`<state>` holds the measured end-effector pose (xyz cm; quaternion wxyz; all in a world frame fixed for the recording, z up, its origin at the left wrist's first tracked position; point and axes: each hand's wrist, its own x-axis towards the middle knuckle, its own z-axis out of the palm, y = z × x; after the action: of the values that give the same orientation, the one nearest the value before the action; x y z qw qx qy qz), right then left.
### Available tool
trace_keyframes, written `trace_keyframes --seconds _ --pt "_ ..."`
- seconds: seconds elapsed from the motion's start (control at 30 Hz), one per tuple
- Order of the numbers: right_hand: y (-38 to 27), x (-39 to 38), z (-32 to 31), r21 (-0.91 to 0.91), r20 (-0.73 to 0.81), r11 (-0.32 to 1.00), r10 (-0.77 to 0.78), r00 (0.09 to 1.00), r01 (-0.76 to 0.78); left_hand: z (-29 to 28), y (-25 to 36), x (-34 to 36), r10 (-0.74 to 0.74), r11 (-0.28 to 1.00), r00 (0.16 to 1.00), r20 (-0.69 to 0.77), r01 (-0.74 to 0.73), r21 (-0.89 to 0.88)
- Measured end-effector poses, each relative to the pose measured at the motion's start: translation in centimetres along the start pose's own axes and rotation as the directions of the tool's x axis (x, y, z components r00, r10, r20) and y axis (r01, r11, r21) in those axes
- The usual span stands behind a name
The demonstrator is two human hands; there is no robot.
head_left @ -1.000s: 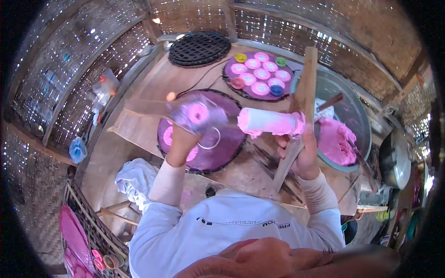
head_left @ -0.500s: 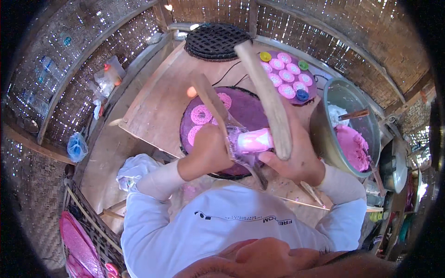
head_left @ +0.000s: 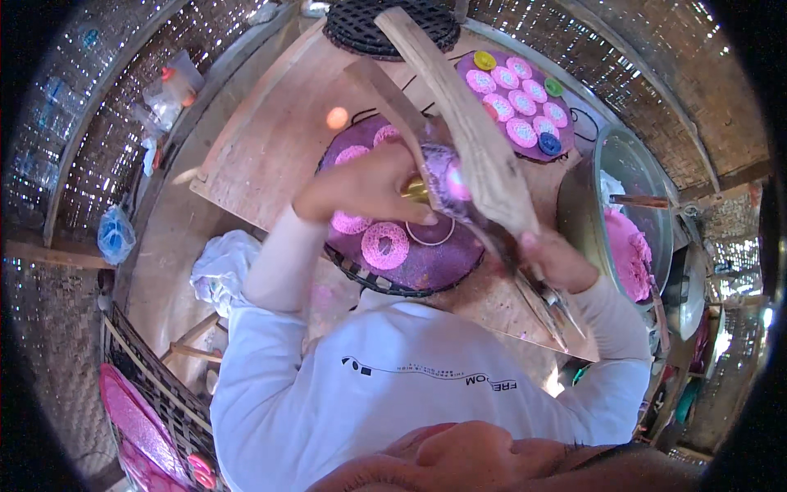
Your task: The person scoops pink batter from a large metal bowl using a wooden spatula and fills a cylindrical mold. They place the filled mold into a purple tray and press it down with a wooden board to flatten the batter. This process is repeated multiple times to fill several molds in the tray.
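Note:
My left hand [head_left: 361, 184] is closed on a brass-coloured cylinder [head_left: 416, 190] fixed to a wooden press of two slats [head_left: 479, 139]. A crumpled, purple-smeared sheet [head_left: 438, 160] and a bit of pink material [head_left: 457, 184] show between the slats, mostly hidden. My right hand [head_left: 557, 262] grips the lower part of the press. Beneath it lies a round purple tray [head_left: 410, 271] bearing lacy pink rings [head_left: 385, 246], with a thin white ring partly visible below the cylinder.
Another purple tray [head_left: 537, 102] at the back holds several pink-and-white discs and coloured moulds. A dark woven tray [head_left: 385, 25] lies behind. At right, a large basin [head_left: 668, 197] contains pink dough [head_left: 627, 258]. A white cloth [head_left: 213, 266] sits left; a basket [head_left: 156, 402] stands lower left.
The two slats have closed together over the pink-and-white roll, now mostly hidden. My left hand has moved up; my right hand has shifted lower on the wood.

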<state>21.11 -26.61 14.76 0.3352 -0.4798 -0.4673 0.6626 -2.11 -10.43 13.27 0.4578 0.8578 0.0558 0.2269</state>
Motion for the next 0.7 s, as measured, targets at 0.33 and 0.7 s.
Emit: trace_keyframes --seconds 0.33,0.7 --pt "-0.7 1.2 -6.0 -0.106 0.28 0.922 0.387 0.878 -0.373 -0.9 -3.1 2.7 0.22 0.102 0.857 -0.465 -0.494 -0.863" --pt "3.7 6.6 -6.7 -0.322 0.199 0.861 0.469 0.861 -0.394 2.8 -10.7 -1.0 -0.179 -0.067 0.824 -0.537 -0.555 -0.829"
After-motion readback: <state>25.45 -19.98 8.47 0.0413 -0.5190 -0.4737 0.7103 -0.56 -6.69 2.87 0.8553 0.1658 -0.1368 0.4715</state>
